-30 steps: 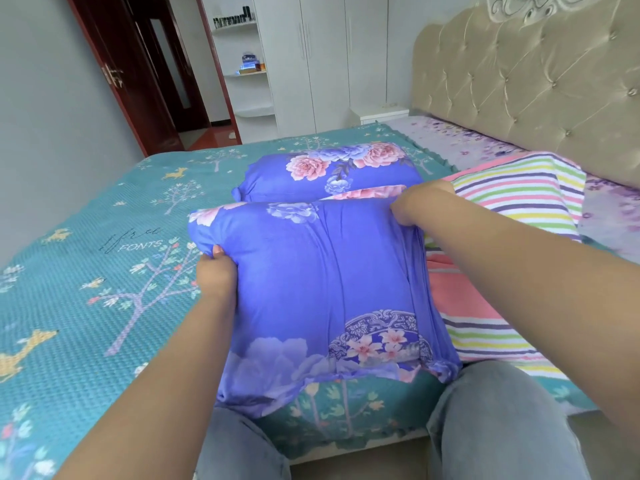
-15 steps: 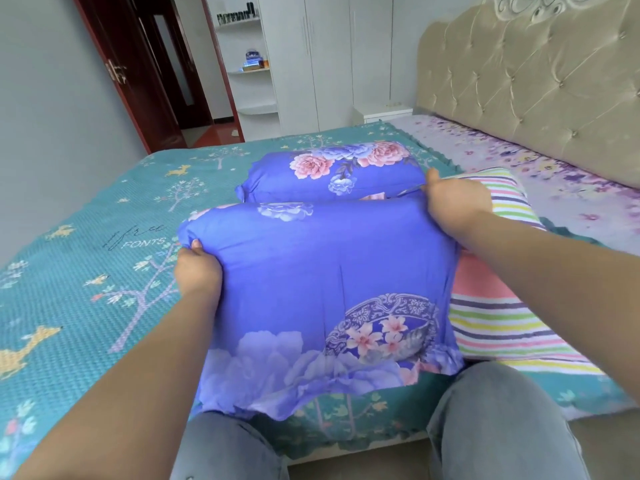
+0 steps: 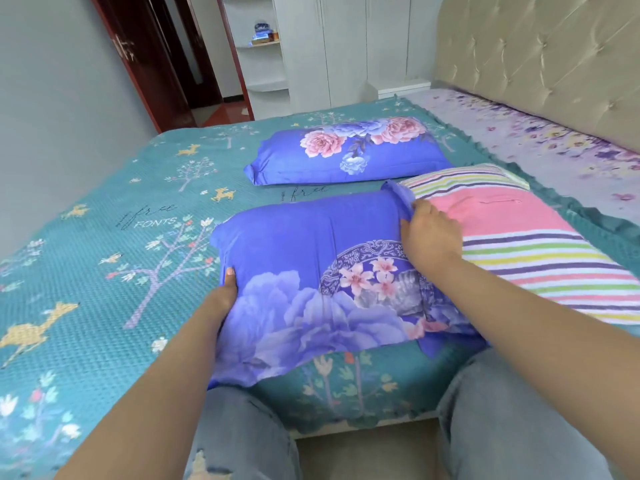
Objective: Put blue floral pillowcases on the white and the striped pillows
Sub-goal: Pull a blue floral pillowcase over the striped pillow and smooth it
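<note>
The striped pillow [image 3: 519, 244] lies flat on the teal bedspread [image 3: 104, 271], so the bed carries its weight while the blue floral pillowcase [image 3: 311, 271] is worked over it. The case covers the pillow's left part; the right part, pink band and coloured stripes, is bare.

The left hand [image 3: 221, 299] grips the case's closed left end, thumb on top and fingers hidden beneath, probably to anchor it so the pillow cannot slide away from the pull. The right hand [image 3: 427, 237] pinches the case's open hem where it meets the bare stripes, fingers curled on the fabric, placed there to draw the opening further right.

Loose case fabric hangs over the bed edge toward the person's knees [image 3: 242, 427], slack that will likely need straightening.

1 finished pillow [image 3: 346, 154] in its own floral case rests apart, further up the bed, so about half the task looks done.
</note>
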The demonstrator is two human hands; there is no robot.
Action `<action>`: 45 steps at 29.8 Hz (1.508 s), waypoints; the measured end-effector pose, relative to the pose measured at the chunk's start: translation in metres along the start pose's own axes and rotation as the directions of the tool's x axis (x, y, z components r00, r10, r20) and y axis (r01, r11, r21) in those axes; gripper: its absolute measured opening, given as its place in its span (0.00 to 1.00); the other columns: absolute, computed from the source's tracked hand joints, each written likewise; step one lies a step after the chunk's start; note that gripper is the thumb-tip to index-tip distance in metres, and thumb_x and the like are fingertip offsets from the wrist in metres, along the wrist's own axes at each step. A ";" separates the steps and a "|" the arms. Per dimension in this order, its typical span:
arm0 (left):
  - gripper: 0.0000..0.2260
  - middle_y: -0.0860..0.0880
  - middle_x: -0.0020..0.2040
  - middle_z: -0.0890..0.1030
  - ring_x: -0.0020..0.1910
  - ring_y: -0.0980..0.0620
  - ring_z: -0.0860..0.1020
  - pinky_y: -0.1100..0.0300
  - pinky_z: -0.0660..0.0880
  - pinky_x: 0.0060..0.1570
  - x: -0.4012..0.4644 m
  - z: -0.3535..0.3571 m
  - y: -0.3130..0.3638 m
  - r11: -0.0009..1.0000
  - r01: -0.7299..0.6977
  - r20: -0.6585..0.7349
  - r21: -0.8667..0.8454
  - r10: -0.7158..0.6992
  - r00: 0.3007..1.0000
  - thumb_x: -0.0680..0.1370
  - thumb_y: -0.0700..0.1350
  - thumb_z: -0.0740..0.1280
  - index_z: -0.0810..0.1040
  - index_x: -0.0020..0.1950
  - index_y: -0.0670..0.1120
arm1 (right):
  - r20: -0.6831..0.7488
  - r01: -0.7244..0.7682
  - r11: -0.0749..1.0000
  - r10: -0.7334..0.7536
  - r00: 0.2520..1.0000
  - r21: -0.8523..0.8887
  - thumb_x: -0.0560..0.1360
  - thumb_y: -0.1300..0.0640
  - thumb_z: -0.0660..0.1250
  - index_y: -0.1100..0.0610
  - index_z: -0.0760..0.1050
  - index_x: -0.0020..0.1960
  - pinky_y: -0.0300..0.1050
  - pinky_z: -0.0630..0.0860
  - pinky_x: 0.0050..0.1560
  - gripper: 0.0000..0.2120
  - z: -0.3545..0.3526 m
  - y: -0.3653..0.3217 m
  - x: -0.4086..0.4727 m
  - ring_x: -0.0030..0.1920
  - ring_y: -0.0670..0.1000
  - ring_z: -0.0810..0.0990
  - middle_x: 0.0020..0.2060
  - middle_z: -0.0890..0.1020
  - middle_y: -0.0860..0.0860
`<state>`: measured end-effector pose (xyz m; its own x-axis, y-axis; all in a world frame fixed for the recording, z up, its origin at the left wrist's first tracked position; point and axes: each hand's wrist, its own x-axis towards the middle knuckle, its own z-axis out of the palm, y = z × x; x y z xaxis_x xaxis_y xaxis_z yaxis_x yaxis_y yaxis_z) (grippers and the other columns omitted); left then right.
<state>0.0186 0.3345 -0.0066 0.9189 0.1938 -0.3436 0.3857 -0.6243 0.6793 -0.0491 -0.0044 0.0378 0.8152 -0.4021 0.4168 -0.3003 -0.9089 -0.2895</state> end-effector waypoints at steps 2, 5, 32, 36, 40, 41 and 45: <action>0.35 0.34 0.71 0.65 0.71 0.40 0.65 0.51 0.60 0.70 -0.007 -0.003 -0.011 0.991 0.004 0.025 0.134 -0.007 1.000 0.80 0.62 0.45 0.67 0.70 0.34 | -0.103 0.035 0.986 -0.018 0.995 0.161 0.76 0.57 0.62 0.61 0.70 0.62 0.54 0.68 0.50 0.16 0.008 0.007 -0.019 0.51 0.63 0.77 0.50 0.80 0.61; 0.32 0.33 0.70 0.66 0.70 0.39 0.66 0.52 0.62 0.67 -0.023 -0.010 -0.016 0.947 -0.021 0.009 0.320 0.019 1.000 0.82 0.58 0.46 0.66 0.69 0.32 | -0.201 0.094 0.960 -0.041 0.979 0.264 0.75 0.56 0.63 0.59 0.71 0.62 0.55 0.69 0.50 0.17 0.014 0.018 -0.037 0.48 0.63 0.78 0.46 0.80 0.60; 0.19 0.31 0.59 0.75 0.59 0.33 0.73 0.47 0.69 0.55 -0.100 -0.027 0.049 0.911 -0.390 -0.425 0.136 0.409 0.808 0.82 0.51 0.54 0.71 0.59 0.35 | -0.022 -0.448 0.735 0.531 0.847 0.509 0.82 0.53 0.53 0.64 0.73 0.54 0.55 0.67 0.49 0.16 0.010 -0.005 -0.135 0.54 0.64 0.74 0.51 0.78 0.63; 0.20 0.32 0.55 0.77 0.55 0.33 0.75 0.47 0.70 0.51 -0.097 -0.049 0.080 0.829 -0.400 -0.471 0.391 0.553 0.687 0.82 0.53 0.52 0.72 0.58 0.38 | 0.057 -0.460 0.721 0.508 0.860 0.517 0.82 0.50 0.48 0.61 0.67 0.54 0.51 0.65 0.41 0.16 -0.004 0.016 -0.133 0.47 0.66 0.77 0.46 0.79 0.66; 0.21 0.31 0.54 0.77 0.54 0.32 0.76 0.46 0.71 0.51 -0.075 -0.065 0.066 0.748 -0.342 -0.378 0.569 0.606 0.700 0.82 0.53 0.51 0.73 0.57 0.37 | 0.001 -0.283 0.946 0.287 0.958 0.157 0.82 0.50 0.49 0.60 0.66 0.55 0.53 0.68 0.42 0.14 -0.038 0.072 -0.089 0.47 0.68 0.78 0.45 0.80 0.67; 0.21 0.31 0.55 0.77 0.55 0.33 0.75 0.46 0.71 0.53 -0.069 -0.063 0.060 0.763 -0.332 -0.359 0.555 0.579 0.732 0.82 0.53 0.52 0.73 0.57 0.36 | -0.002 -0.248 0.963 0.250 0.968 0.108 0.82 0.49 0.49 0.60 0.66 0.55 0.53 0.68 0.42 0.14 -0.044 0.076 -0.074 0.47 0.67 0.79 0.45 0.80 0.67; 0.20 0.31 0.60 0.75 0.60 0.35 0.73 0.49 0.69 0.58 -0.057 -0.047 0.041 0.877 -0.278 -0.316 0.391 0.412 0.855 0.82 0.51 0.54 0.72 0.60 0.35 | 0.044 -0.194 0.980 0.192 0.980 0.047 0.81 0.45 0.51 0.59 0.65 0.57 0.52 0.68 0.45 0.17 -0.048 0.070 -0.052 0.49 0.65 0.79 0.47 0.81 0.64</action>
<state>-0.0146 0.3339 0.0715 0.9704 0.1477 0.1912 0.0502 -0.8974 0.4383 -0.1360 -0.0530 0.0372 0.7635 -0.5636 0.3153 -0.4289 -0.8076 -0.4048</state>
